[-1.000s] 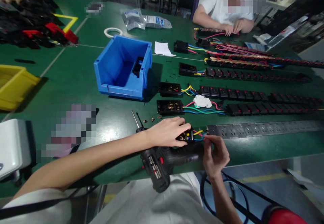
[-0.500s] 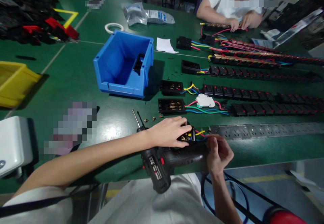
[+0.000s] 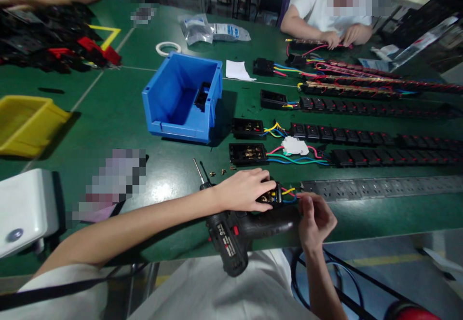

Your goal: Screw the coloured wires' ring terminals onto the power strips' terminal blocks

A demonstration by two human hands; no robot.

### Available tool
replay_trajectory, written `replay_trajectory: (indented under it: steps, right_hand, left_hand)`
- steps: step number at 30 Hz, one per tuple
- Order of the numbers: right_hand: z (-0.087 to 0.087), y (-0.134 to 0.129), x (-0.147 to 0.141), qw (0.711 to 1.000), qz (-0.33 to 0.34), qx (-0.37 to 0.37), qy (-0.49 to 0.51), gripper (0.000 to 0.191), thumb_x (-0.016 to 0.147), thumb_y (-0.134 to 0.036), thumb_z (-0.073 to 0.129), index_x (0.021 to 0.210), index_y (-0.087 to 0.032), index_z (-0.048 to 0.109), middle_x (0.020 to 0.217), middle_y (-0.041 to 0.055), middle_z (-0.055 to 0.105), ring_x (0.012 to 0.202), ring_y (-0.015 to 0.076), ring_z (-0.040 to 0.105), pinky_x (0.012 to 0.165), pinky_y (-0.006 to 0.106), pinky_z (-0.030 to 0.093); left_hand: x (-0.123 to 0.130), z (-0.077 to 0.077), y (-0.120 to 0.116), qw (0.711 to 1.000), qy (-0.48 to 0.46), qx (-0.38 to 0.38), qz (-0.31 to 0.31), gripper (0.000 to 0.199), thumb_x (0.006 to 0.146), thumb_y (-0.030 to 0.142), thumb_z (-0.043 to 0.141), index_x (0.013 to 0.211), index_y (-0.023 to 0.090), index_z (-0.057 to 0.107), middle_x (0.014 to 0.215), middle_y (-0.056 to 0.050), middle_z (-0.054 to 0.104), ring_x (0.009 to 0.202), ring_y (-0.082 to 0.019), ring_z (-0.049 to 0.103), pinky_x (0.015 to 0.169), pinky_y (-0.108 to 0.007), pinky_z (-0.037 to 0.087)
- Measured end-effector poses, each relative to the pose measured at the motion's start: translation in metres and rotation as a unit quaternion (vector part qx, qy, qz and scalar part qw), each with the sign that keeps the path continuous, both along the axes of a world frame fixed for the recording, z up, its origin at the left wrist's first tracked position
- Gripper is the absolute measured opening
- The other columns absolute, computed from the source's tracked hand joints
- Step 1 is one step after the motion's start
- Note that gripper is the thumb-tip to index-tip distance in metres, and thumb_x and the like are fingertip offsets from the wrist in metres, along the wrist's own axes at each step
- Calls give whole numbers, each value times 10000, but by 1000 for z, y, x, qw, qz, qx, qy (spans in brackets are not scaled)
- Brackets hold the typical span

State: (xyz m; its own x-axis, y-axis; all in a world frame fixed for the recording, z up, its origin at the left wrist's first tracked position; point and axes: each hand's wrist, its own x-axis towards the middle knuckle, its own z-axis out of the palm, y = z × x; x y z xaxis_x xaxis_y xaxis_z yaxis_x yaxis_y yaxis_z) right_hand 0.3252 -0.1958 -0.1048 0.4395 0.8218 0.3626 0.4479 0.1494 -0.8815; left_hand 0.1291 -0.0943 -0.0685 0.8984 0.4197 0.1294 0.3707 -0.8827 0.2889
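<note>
At four o'clock from the blue bin (image 3: 157, 102), the left hand (image 3: 246, 190) grips a black box (image 3: 279, 194); at the box's four o'clock, the right hand (image 3: 316, 219), fingers closed, pinches a red wire (image 3: 295, 195)

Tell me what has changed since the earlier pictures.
The right hand has edged slightly right, away from the black box, fingers still pinched at its wires. Nothing was visibly let go. The left hand stays on the box; the power driver and blue bin stay put.
</note>
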Motion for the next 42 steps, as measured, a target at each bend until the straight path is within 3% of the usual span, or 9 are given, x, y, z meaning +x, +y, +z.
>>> replay_trajectory:
  steps: [19,35,39,42]
  right_hand:
    - [-2,0,1,1000,-7,-13,-11,312,884,-403,548,797,-124,655,624,-5,516,528,64,424,516,190,343]
    - [-6,0,3,1000,16,10,-1,199,887,-294,557,833,-137,665,651,-6,535,560,70,460,548,198,365]
    - [-1,-4,3,995,43,34,-84,127,890,-183,525,855,-157,645,705,-1,574,622,78,509,612,210,403]
    - [16,-9,-2,952,137,77,-262,122,818,-119,599,924,-172,632,800,9,619,738,101,536,708,242,437]
  left_hand:
    - [0,-2,0,1000,-8,1,0,440,883,516,536,1137,158,539,1074,-90,570,979,-240,591,854,-343,507]
    - [0,-1,-1,1000,-5,1,8,443,872,525,548,1126,163,547,1057,-85,573,963,-240,591,850,-342,505]
    - [0,1,-2,1000,1,1,15,441,873,528,544,1124,166,542,1047,-81,577,956,-245,597,828,-341,507]
    - [0,1,-2,1000,2,-12,17,449,877,533,537,1134,165,531,1039,-79,580,943,-239,606,818,-332,504]
